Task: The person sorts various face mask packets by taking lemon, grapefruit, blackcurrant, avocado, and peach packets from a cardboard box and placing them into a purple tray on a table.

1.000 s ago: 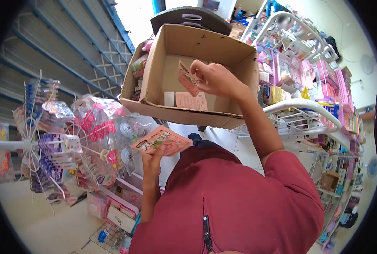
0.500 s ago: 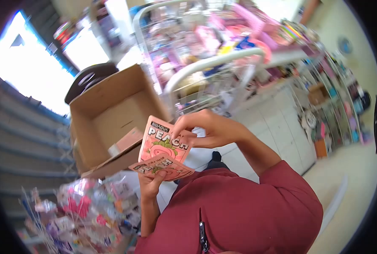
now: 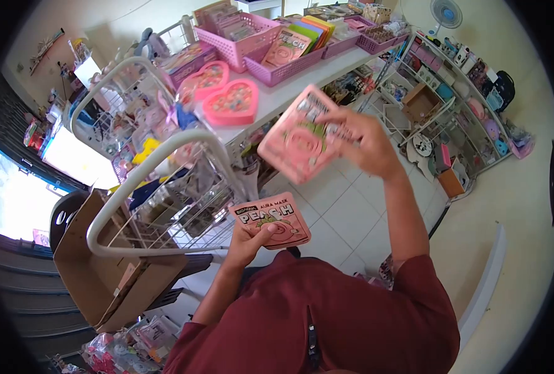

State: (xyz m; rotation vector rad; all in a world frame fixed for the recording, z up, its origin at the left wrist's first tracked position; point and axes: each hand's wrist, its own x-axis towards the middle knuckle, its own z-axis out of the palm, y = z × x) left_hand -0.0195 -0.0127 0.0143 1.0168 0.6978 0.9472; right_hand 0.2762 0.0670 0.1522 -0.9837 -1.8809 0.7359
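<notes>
My left hand grips a small stack of pink peach mask packets low in front of my body, thumb on top. Raised to the right, my right hand pinches another pink peach packet by its right side, slightly blurred. Beyond it, on the white table, a purple basket holds colourful packets with a peach packet at the front. The two held lots are apart from each other.
Two pink heart-shaped boxes lie at the table's near end. A white wire cart full of goods stands at left, beside an open cardboard box. Shelves line the right wall.
The view has turned toward the table and shelves. My right hand has moved away from my left, taking a packet up and to the right; the left hand keeps the stack.
</notes>
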